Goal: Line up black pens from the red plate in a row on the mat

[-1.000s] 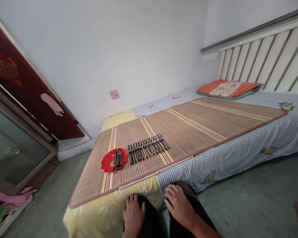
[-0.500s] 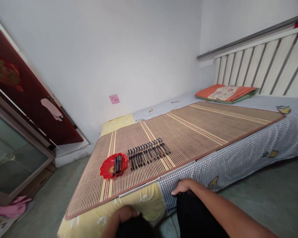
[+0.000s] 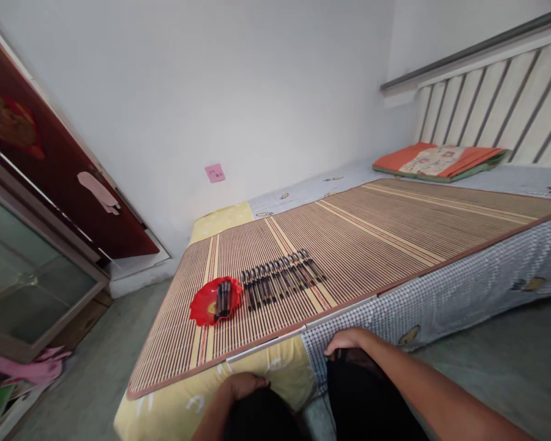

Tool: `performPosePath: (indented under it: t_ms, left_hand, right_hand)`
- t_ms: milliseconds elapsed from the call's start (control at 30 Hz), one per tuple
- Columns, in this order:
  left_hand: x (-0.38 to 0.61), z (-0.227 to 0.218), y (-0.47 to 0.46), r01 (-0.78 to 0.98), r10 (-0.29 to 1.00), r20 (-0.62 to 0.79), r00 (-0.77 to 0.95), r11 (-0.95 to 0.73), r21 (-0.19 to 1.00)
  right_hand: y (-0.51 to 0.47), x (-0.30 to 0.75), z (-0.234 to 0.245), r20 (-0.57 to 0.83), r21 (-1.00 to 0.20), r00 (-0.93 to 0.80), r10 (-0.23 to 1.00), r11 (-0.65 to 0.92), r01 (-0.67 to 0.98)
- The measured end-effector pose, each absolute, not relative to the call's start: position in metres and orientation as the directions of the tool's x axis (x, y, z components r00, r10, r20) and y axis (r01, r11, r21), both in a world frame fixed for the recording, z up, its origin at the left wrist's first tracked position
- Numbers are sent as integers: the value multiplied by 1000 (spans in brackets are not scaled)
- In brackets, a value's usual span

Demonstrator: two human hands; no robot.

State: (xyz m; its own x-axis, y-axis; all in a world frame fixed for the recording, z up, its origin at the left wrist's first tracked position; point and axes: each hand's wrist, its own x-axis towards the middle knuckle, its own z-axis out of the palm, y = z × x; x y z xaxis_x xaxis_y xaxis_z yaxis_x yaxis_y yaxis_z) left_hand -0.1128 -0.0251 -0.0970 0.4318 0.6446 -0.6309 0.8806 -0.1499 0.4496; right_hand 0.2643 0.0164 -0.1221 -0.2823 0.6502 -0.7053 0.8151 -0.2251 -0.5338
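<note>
My left hand (image 3: 247, 384) rests on my left knee, fingers laid over the black trousers and partly out of sight, holding nothing that I can see. On the other knee lies my right hand (image 3: 349, 339), its fingers draped over the front and holding nothing visible. Beyond both hands, a row of several dark pens (image 3: 282, 277) lies side by side on a striped bamboo mat (image 3: 349, 245). To the left of that row stands a red scalloped plate (image 3: 202, 306), with a few more dark pens (image 3: 223, 299) inside it.
The mat covers a bed with a yellow and blue checked sheet (image 3: 445, 315). A folded orange quilt (image 3: 441, 162) lies near the slatted headboard (image 3: 491, 98). On the left are a glass-fronted cabinet (image 3: 32, 275) and a dark red door (image 3: 68, 165). A pink note (image 3: 214, 173) hangs on the wall.
The view has shifted slightly, so the bed and pens sit a little higher and further right. Both hands stay on the knees; the pens and plate have not moved on the mat.
</note>
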Motion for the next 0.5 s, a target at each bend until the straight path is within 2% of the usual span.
performPosePath:
  t_ms: [233, 500]
  left_hand:
    - [-98, -100, -43, 908, 720, -583, 376, -160, 388]
    - [-93, -82, -48, 921, 766, -566, 305, -85, 381]
  right_hand:
    - [11, 258, -119, -671, -523, -235, 703, -223, 823]
    - [-2, 249, -99, -557, -561, -264, 787, -123, 818]
